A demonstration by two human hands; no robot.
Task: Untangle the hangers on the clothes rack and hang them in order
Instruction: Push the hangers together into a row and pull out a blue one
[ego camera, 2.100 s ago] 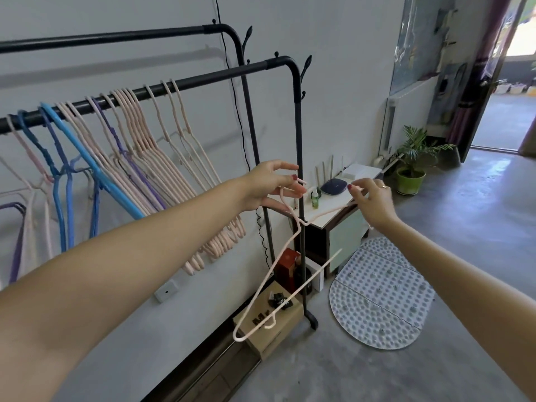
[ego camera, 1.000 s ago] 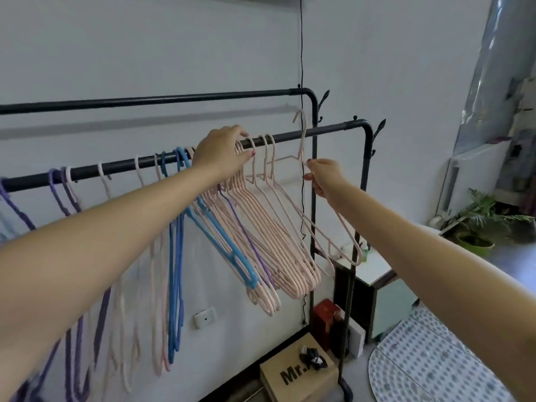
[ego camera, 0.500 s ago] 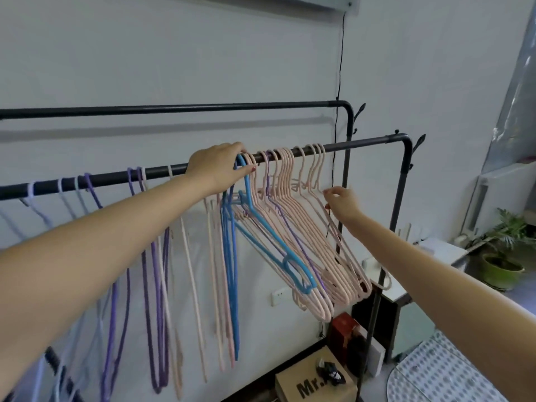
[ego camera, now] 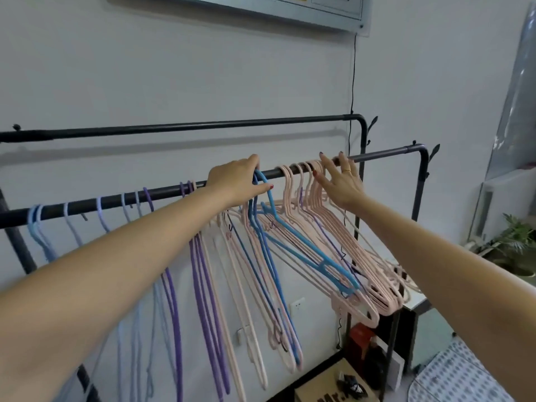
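The hook of a blue hanger (ego camera: 293, 233) is apparently pinched by the left hand (ego camera: 236, 181) on the front rail (ego camera: 162, 192), while pink hangers (ego camera: 348, 245) are touched by the open right hand (ego camera: 342, 184).

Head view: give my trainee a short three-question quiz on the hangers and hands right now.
1. True or false: the left hand pinches the hook of the light blue hanger at the front rail.
2. Which colour are the hangers bunched under the right hand? A purple, B pink, C blue.
3. Fill in: the back rail carries ___ hangers.

Key: 1 true; 2 B, the pink hangers; 3 no.
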